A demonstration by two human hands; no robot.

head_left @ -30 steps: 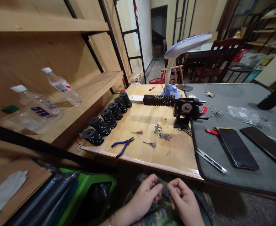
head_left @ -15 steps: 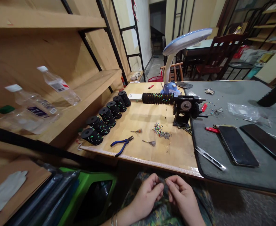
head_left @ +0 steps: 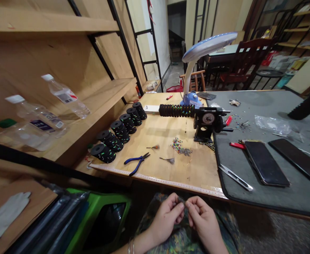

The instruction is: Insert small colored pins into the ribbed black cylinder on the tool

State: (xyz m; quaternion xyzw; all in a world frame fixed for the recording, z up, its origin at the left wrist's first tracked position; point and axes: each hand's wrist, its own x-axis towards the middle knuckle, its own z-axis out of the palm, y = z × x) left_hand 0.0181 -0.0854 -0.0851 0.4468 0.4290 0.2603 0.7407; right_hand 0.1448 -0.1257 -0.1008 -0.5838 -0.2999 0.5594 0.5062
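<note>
My left hand (head_left: 170, 214) and my right hand (head_left: 201, 216) meet over my lap, just below the table's front edge. Both are closed in a pinch, fingertips almost touching. Whatever they hold between them is too small to make out. On the wooden table (head_left: 155, 135) beyond lie blue-handled pliers (head_left: 137, 163), a pile of coloured beads (head_left: 176, 144) and small metal pieces (head_left: 185, 151). Two small feathery tufts on stems, one orange-tipped (head_left: 153, 147) and one grey (head_left: 167, 160), lie close by. A black winding device (head_left: 208, 121) carries a ridged black roll (head_left: 177, 110) with coloured bits.
Several black spools (head_left: 103, 152) line the table's left side. A desk lamp (head_left: 189, 98) stands behind the device. The grey mat (head_left: 239, 158) on the right bears thread snips (head_left: 236, 177), two phones (head_left: 267, 163) and a plastic bag (head_left: 272, 124). Bottles (head_left: 67, 97) lean on the left shelf.
My hands have shifted very slightly, with the fingertips a little closer together. The things on the table stay where they were.
</note>
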